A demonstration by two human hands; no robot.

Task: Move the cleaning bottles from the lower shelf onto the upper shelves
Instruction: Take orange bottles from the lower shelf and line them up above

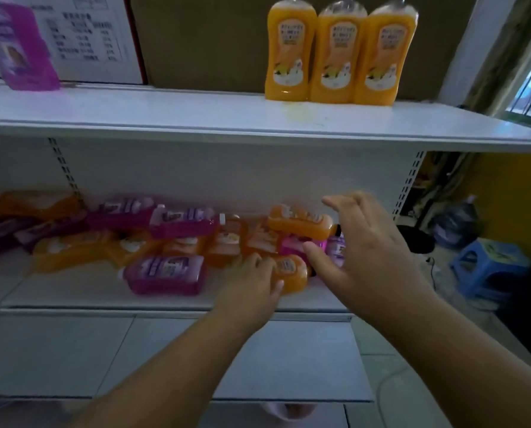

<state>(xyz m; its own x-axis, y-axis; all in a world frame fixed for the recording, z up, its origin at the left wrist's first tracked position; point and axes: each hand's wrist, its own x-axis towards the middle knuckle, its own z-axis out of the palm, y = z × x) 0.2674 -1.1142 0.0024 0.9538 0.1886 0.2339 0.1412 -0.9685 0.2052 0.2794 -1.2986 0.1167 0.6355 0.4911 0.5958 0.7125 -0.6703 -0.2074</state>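
Head view | my left hand (pixel 251 282) grips lying orange plastic bottle (pixel 290 273) on white lower shelf (pixel 103 296), ready to lift | right hand (pixel 366 242) spread, empty, nearing upper orange bottle (pixel 299 222)

Left hand (pixel 251 281) grips orange bottle (pixel 292 273) (right hand (pixel 363 242) spread).

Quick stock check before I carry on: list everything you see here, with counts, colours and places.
Upright orange bottles: three, upper shelf, right.
Upright purple bottle: one, upper shelf, left.
Boxes: white and brown, behind them.
Lying bottles: a mixed orange and purple pile, count unclear, lower shelf.
Blue stool: one, floor, right.
Left hand: grip on an orange bottle.
Right hand: open, above the pile.
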